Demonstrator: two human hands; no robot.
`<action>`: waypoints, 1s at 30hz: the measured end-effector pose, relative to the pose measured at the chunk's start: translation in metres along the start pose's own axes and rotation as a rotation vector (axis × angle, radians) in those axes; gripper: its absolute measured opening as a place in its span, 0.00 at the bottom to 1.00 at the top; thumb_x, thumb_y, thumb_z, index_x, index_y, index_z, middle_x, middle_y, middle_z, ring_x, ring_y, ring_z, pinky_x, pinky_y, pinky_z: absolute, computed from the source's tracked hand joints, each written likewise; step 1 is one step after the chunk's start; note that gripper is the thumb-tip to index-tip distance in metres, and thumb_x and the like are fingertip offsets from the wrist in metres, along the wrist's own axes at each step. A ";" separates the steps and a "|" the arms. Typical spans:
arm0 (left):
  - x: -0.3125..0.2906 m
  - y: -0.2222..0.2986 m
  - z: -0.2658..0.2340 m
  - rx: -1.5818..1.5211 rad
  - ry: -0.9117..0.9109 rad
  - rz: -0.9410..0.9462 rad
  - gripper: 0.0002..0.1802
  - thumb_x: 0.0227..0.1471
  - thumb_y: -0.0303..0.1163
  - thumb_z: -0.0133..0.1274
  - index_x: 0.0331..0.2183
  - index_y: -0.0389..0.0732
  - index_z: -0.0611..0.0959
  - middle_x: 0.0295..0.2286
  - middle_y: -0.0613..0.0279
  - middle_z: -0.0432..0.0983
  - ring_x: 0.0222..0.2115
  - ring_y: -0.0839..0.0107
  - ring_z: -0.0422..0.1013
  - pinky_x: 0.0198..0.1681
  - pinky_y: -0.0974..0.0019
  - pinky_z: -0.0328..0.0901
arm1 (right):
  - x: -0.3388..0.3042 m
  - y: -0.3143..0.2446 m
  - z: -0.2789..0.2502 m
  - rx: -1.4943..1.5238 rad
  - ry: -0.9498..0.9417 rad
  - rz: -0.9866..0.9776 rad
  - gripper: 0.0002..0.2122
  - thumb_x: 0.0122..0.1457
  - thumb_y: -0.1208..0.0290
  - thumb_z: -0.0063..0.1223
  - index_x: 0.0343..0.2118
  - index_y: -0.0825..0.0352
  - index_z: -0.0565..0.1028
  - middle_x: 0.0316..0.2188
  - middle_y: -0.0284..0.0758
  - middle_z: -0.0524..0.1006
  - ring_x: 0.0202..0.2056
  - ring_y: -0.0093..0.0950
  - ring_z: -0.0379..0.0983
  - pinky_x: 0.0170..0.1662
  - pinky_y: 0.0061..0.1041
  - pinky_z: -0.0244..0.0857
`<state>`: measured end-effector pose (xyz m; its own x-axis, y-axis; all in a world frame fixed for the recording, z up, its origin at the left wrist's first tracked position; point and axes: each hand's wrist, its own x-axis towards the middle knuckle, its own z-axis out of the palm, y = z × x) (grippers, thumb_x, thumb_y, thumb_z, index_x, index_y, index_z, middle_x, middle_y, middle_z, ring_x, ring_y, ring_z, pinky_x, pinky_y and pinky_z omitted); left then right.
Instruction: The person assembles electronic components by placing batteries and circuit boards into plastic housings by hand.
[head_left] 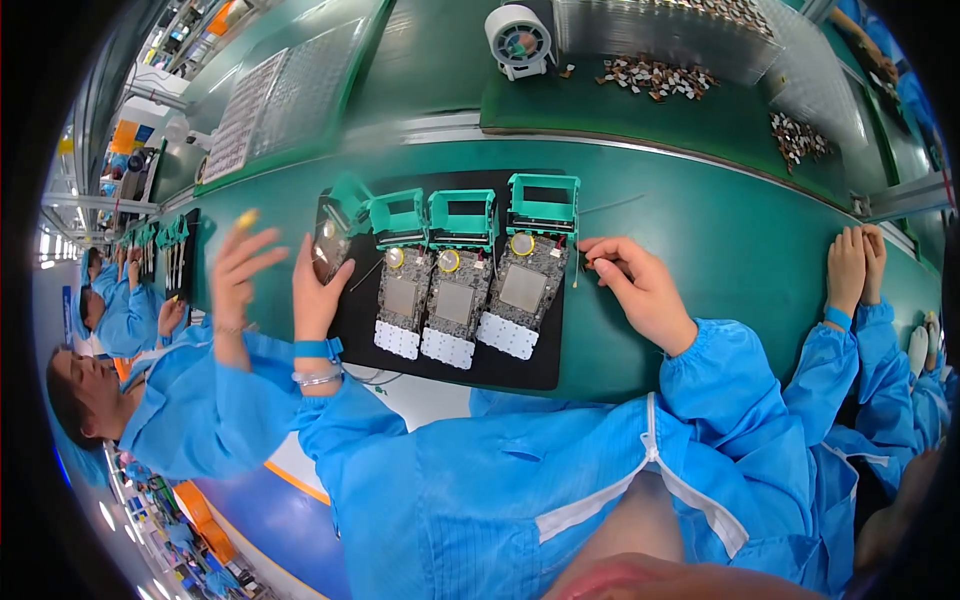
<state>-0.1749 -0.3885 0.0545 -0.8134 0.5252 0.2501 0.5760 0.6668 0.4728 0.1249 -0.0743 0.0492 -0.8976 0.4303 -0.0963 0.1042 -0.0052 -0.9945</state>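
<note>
On a black mat (545,350), three grey circuit boards (400,297) lie in a row, each with a round yellow-rimmed disc and a white lower end. A green plastic frame (543,203) stands at the top of each board. My left hand (318,298) grips another circuit board (331,248) at the mat's left edge, its face glossy. A tilted, motion-blurred green frame (350,203) adjoins that board. Right of the mat, my right hand (638,292) has thumb and forefinger pinched together beside a thin wire (577,262). What sits in the pinch is too small to name.
Close to my left hand, a co-worker's blurred hand (243,268) is raised. Another person's hands (855,265) rest on the table at right. Beyond a metal rail (430,133) stand a small white fan (519,42), piled small parts (655,77) and clear trays (290,100).
</note>
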 end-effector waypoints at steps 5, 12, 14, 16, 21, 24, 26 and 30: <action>0.001 0.051 -0.024 0.298 -0.126 0.057 0.30 0.36 0.39 0.64 0.41 0.33 0.74 0.32 0.51 0.72 0.32 0.60 0.68 0.38 0.63 0.63 | -0.001 0.000 0.003 0.017 0.028 -0.015 0.05 0.59 0.77 0.43 0.36 0.70 0.69 0.44 0.36 0.71 0.38 0.22 0.67 0.42 0.21 0.63; 0.004 0.002 -0.016 0.397 0.023 -0.205 0.21 0.48 0.44 0.52 0.33 0.33 0.76 0.31 0.47 0.72 0.33 0.50 0.68 0.38 0.55 0.62 | 0.003 -0.015 0.015 0.010 0.033 0.032 0.05 0.58 0.76 0.43 0.35 0.70 0.69 0.41 0.37 0.73 0.36 0.24 0.69 0.41 0.23 0.64; 0.008 0.005 -0.017 0.408 0.064 -0.193 0.20 0.48 0.43 0.53 0.32 0.33 0.76 0.28 0.49 0.71 0.31 0.55 0.68 0.35 0.58 0.62 | 0.003 -0.030 0.020 -0.104 0.081 0.047 0.05 0.59 0.74 0.43 0.35 0.70 0.69 0.38 0.36 0.73 0.34 0.24 0.69 0.39 0.23 0.64; 0.015 0.012 -0.033 0.193 -0.078 -0.327 0.18 0.48 0.42 0.54 0.31 0.34 0.76 0.24 0.53 0.70 0.26 0.61 0.67 0.31 0.61 0.62 | 0.001 -0.048 0.031 -0.223 0.137 0.061 0.06 0.59 0.73 0.43 0.35 0.69 0.69 0.34 0.36 0.74 0.33 0.24 0.69 0.37 0.23 0.64; 0.032 0.016 -0.045 -0.042 -0.133 -0.166 0.11 0.49 0.36 0.53 0.30 0.37 0.75 0.15 0.61 0.67 0.17 0.69 0.65 0.23 0.65 0.60 | -0.006 -0.077 0.052 -0.536 0.499 0.147 0.07 0.60 0.70 0.43 0.33 0.68 0.69 0.21 0.32 0.69 0.25 0.21 0.66 0.29 0.21 0.62; 0.042 0.030 -0.057 -0.130 -0.176 -0.046 0.10 0.49 0.33 0.53 0.32 0.37 0.76 0.16 0.60 0.67 0.18 0.69 0.65 0.23 0.66 0.61 | -0.015 -0.080 0.055 -0.531 0.613 0.193 0.06 0.60 0.71 0.43 0.32 0.67 0.69 0.22 0.29 0.69 0.26 0.18 0.66 0.28 0.18 0.62; 0.049 0.024 -0.061 -0.229 -0.237 0.026 0.10 0.50 0.32 0.52 0.33 0.35 0.75 0.16 0.60 0.67 0.18 0.69 0.65 0.24 0.66 0.61 | -0.015 -0.085 0.060 -0.595 0.724 0.260 0.07 0.60 0.70 0.42 0.31 0.68 0.69 0.23 0.30 0.69 0.26 0.19 0.67 0.28 0.18 0.61; 0.076 0.034 -0.058 -0.142 -0.125 0.433 0.10 0.49 0.33 0.53 0.29 0.36 0.75 0.18 0.58 0.68 0.19 0.64 0.66 0.23 0.64 0.61 | -0.001 -0.127 0.074 -1.005 1.127 0.052 0.06 0.58 0.72 0.46 0.32 0.70 0.71 0.24 0.31 0.71 0.27 0.20 0.67 0.32 0.20 0.62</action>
<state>-0.2216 -0.3564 0.1390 -0.4802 0.8041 0.3506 0.8359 0.2982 0.4609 0.0807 -0.1408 0.1722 -0.1441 0.8985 0.4147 0.7846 0.3591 -0.5055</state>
